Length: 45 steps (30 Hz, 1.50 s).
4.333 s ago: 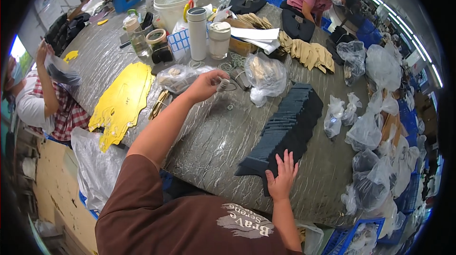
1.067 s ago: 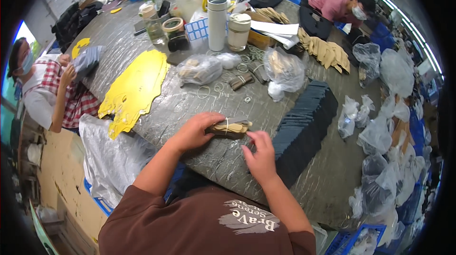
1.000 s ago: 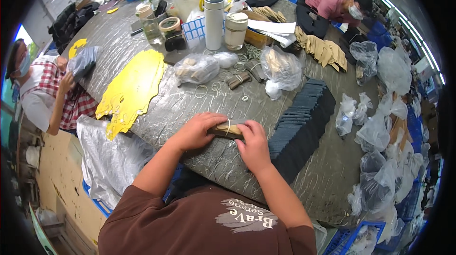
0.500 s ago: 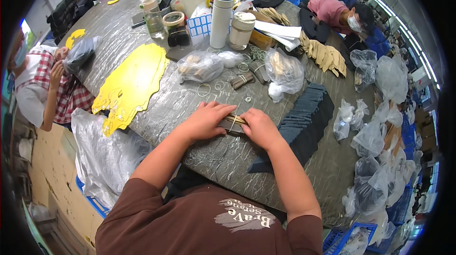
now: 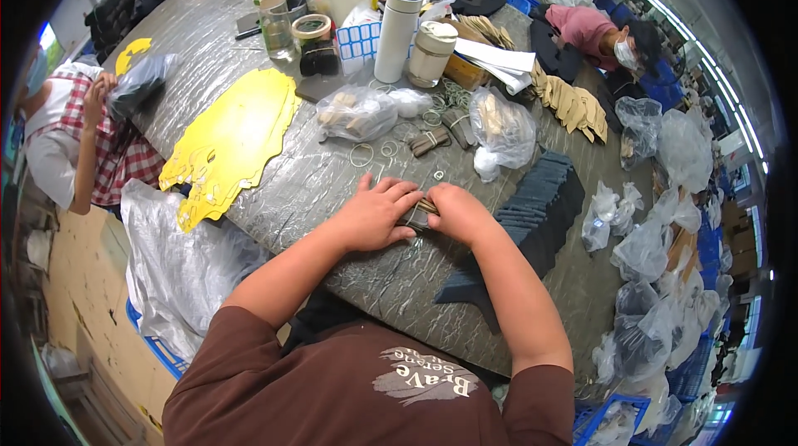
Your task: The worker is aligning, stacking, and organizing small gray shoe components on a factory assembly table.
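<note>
Near the front of the table, a small bundle of tan and dark strips [image 5: 421, 211] lies between my two hands. My left hand [image 5: 376, 215] grips its left end, thumb on the near side and fingers on the far side. At the right end, my right hand [image 5: 457, 214] has its fingers closed on the bundle and covers much of it. Just beyond my fingers lies a small pale ring [image 5: 439, 175]. To the right, a fanned stack of dark blue-grey sheet pieces [image 5: 532, 205] reaches close to my right forearm.
Beyond are rubber bands [image 5: 362, 155], a brown tied bundle [image 5: 429, 142], plastic bags of pieces [image 5: 356, 112], a white flask [image 5: 397, 37] and a glass jar [image 5: 431, 55]. Yellow sheets [image 5: 237, 142] lie left. A person in a checked apron [image 5: 125, 172] sits left; another in pink [image 5: 582, 26] works far right.
My right hand has turned and closed more over the bundle's right end. My left fingers have spread a little and shifted left. The person at left has raised a hand.
</note>
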### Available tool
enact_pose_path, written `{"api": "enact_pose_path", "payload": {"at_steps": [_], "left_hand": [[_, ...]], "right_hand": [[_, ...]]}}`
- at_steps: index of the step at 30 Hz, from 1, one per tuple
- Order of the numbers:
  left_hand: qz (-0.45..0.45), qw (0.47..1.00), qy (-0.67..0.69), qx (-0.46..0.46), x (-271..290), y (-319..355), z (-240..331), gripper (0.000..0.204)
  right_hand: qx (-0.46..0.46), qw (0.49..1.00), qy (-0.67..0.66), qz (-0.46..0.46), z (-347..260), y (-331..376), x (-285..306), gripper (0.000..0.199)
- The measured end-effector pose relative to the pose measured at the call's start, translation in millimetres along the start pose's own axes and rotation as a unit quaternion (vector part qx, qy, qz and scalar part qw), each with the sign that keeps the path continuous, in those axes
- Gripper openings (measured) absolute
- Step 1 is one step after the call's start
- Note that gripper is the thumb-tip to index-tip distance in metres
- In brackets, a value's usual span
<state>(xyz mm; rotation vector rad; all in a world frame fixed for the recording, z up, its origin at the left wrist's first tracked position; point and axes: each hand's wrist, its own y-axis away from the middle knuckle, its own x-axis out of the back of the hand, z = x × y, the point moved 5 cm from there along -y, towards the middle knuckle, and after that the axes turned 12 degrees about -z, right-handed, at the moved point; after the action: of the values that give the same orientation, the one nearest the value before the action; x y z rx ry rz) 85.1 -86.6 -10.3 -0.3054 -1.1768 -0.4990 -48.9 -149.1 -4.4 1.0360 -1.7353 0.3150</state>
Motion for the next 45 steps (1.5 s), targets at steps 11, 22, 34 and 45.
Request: {"api": "enact_pose_path", "payload": {"at_steps": [11, 22, 34, 45], "left_hand": [[0.014, 1.000, 0.018, -0.013, -16.5, -10.3, -12.3, 0.068], [0.062, 0.996, -0.015, -0.058, -18.2, -9.1, -0.2, 0.047], [0.224, 0.965, -0.086, 0.105, 22.1, -6.6, -30.9, 0.040], [0.165, 0.946, 0.275, 0.038, -42.2, 54.6, 15.8, 0.037]], "right_hand": [[0.002, 0.989, 0.079, -0.122, 10.1, -17.1, -6.1, 0.018], [-0.028, 0.995, 0.074, -0.068, 2.5, 6.9, 13.4, 0.012], [-0.163, 0.977, -0.132, 0.041, -16.7, 85.6, 38.5, 0.021], [-0.129, 0.975, -0.008, 0.180, -85.4, 48.4, -88.1, 0.020]]}}
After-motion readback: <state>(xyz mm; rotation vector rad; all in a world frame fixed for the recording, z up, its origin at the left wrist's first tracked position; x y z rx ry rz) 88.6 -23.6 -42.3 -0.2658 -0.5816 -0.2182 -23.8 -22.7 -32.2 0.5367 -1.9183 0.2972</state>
